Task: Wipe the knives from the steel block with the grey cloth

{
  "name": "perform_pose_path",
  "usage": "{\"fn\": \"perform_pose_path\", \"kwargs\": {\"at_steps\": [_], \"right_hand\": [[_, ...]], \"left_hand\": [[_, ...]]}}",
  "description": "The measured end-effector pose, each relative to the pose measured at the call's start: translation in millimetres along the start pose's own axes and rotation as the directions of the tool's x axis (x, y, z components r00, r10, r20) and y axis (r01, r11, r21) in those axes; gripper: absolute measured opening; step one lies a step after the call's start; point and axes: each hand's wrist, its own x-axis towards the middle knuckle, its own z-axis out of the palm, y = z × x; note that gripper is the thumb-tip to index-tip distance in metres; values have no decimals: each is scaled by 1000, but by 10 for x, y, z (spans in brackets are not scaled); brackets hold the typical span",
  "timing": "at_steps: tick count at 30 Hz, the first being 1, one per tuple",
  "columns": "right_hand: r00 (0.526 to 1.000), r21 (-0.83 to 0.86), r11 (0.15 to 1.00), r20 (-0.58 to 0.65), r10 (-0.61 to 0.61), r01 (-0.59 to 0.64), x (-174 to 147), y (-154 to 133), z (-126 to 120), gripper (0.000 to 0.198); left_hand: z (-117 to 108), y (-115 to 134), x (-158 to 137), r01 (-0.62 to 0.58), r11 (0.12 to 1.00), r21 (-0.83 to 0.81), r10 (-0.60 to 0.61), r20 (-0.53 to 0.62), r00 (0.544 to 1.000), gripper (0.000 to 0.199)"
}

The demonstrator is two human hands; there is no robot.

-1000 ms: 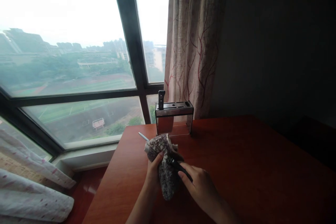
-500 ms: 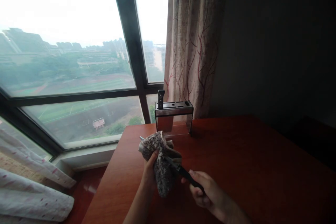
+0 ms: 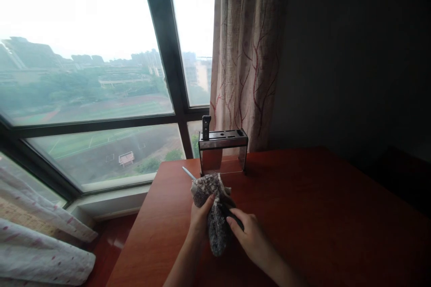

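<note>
Glass window (image 3: 90, 85), dark-framed, occupies the upper left of the frame; a sports field and hazy buildings are visible beyond. Reddish-brown table (image 3: 303, 215), wooden in appearance, spans the lower centre and lower right. Beige curtain (image 3: 247, 49) with a red branch pattern hangs at upper centre; a paler spotted curtain (image 3: 43, 251) lies at lower left. Slotted holder (image 3: 224, 139), metallic-topped with clear sides, stands upright near the table's far edge, centre of frame. Grey mottled cloth (image 3: 217, 231) is located just below it, lower centre, bunched and drooping at its near end. Right hand (image 3: 248, 228): fingers closed around the handle of a black-handled tool (image 3: 235, 218). Left hand (image 3: 201, 215): gripping the cloth, thumb on top. Tool runs into the cloth; a narrow pale tip (image 3: 188, 173) protrudes at its upper left, the length between being covered. Riveted black handle (image 3: 206, 128) rises from the holder's left end.
</note>
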Motion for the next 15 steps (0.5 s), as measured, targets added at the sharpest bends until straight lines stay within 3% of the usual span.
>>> {"fn": "perform_pose_path", "kwargs": {"at_steps": [3,5,7,9,11,13,15], "right_hand": [[994,-458,884,-13,-112,93,-29,40,-8,28],[987,-619,776,-12,-161,119,-56,98,6,30],[980,-676,723,-3,-197,143,-87,153,15,31],[980,-660,736,3,-201,153,-120,180,2,32],[983,-566,810,3,-183,152,-155,169,-31,33],[990,-367,921,11,-139,134,-187,132,-74,31],[998,-63,997,54,-30,34,-213,103,-116,34]], "left_hand": [[-3,2,3,-9,1000,16,9,-25,1000,36],[8,24,-10,-5,999,31,5,-18,1000,36],[22,51,-22,9,999,47,-9,-2,1000,38],[25,68,-24,21,999,50,-21,-5,1000,39],[9,68,-12,23,999,33,-22,-27,999,39],[-28,59,9,6,1000,1,-6,-58,998,39],[-74,59,33,21,997,-70,-27,-90,996,39]]}}
